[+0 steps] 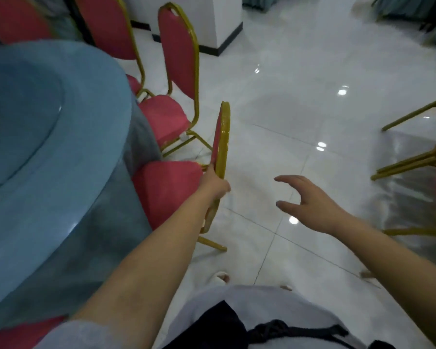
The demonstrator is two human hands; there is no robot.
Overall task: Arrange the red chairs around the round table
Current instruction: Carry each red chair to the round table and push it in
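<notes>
A round table [61,152] under a blue cloth fills the left side. A red chair [166,190] with a gold frame stands at the table's edge, its seat partly under the cloth. My left hand [215,183] grips the gold frame of its backrest. Beyond it two more red chairs [179,56] [108,23] stand along the table's rim. My right hand [310,202] hovers over the floor to the right, fingers spread and holding nothing. A red seat corner [13,333] shows at the bottom left.
Glossy white floor tiles [300,109] stretch to the right. Gold legs of other red chairs [418,162] reach in from the right edge. A white pillar [219,23] with a black base stands behind the chairs. My feet [220,277] show below.
</notes>
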